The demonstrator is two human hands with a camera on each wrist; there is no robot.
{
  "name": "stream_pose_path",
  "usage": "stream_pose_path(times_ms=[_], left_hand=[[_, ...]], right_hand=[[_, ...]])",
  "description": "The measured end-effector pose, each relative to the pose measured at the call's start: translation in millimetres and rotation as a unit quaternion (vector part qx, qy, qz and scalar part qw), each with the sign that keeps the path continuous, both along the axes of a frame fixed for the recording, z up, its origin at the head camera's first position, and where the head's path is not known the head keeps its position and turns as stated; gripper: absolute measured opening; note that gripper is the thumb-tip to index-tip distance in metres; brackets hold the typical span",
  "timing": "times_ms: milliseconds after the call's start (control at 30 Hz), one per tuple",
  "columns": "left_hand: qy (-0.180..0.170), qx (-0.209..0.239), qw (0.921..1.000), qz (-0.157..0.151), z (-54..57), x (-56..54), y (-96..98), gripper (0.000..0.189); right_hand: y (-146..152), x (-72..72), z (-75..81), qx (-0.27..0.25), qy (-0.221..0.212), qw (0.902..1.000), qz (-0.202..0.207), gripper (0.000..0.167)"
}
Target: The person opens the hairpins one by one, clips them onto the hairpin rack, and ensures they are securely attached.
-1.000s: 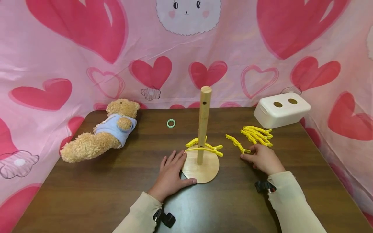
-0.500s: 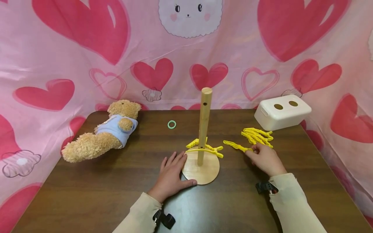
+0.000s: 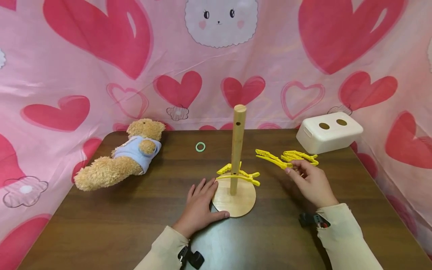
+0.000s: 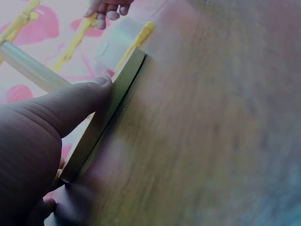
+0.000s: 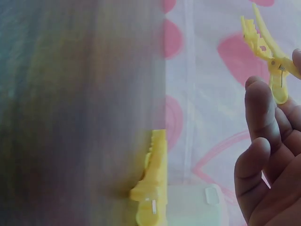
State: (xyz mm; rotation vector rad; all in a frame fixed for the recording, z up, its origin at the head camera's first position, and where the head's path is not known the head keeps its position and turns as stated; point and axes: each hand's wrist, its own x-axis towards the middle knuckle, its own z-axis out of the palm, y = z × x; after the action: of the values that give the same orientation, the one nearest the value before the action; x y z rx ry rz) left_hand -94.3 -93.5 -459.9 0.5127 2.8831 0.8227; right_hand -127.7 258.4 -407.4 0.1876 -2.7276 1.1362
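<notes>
My left hand (image 3: 199, 208) rests against the round base (image 3: 241, 204) of a wooden stand, fingers spread along its left side. In the left wrist view the thumb (image 4: 89, 96) presses on the base's edge. An upright post (image 3: 237, 146) rises from the base; a yellow hair clip (image 3: 250, 179) is clamped low round it. To the right of the stand my right hand (image 3: 312, 183) pinches another yellow hair clip (image 3: 271, 158) by its handle end, raised off the table. That clip's jaws stand apart in the right wrist view.
Several yellow hair clips (image 3: 298, 155) lie beyond the right hand, before a white box (image 3: 329, 135) with two round holes. A small green ring (image 3: 200, 147) lies behind the stand. A teddy bear (image 3: 125, 159) in a blue shirt lies at the left. A heart-patterned cloth hangs behind.
My right hand has picked one hair clip up off the table and raised it. The left hand has stayed on the base. The head view has tilted slightly upward.
</notes>
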Motion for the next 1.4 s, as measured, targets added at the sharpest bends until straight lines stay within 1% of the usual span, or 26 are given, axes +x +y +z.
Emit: stream_pose_path(times_ms=[167,267,533,700,900,1100,1200,1400], left_hand=[[0.003,-0.003,1.0,0.001,-0.1,2.3,-0.5,0.105],[0.005,-0.006,1.0,0.002,0.0,2.7,-1.0,0.104],[-0.001,-0.007,1.0,0.002,2.3,0.0,-0.4,0.105],[-0.003,-0.006,1.0,0.002,4.0,-0.8,0.8,0.105],[-0.004,-0.009,1.0,0.0,3.2,-0.9,0.7,0.105],[-0.004,-0.006,1.0,0.001,2.9,-0.8,0.4,0.105],[-0.008,-0.006,0.9999,0.001,2.5,-1.1,0.6,0.105],[-0.012,-0.004,0.9999,0.001,3.6,-1.5,1.0,0.105]], right_hand=[[-1.5,3.1,2.4,0.003,0.035,0.9994,0.004,0.025],[-3.4,4.9,6.3,0.008,0.056,0.9983,0.008,0.021],[-10.9,16.8,32.3,0.004,0.104,0.9943,0.024,0.017],[-16.4,24.0,41.6,-0.006,0.131,0.9905,0.04,0.02],[-24.2,31.4,48.1,-0.012,0.13,0.9897,0.06,0.025],[-35.1,34.3,53.3,-0.041,0.147,0.9824,0.107,0.03],[-38.8,34.9,54.8,-0.05,0.144,0.9806,0.123,0.032],[-45.6,35.1,55.3,-0.045,0.134,0.9807,0.136,0.032]])
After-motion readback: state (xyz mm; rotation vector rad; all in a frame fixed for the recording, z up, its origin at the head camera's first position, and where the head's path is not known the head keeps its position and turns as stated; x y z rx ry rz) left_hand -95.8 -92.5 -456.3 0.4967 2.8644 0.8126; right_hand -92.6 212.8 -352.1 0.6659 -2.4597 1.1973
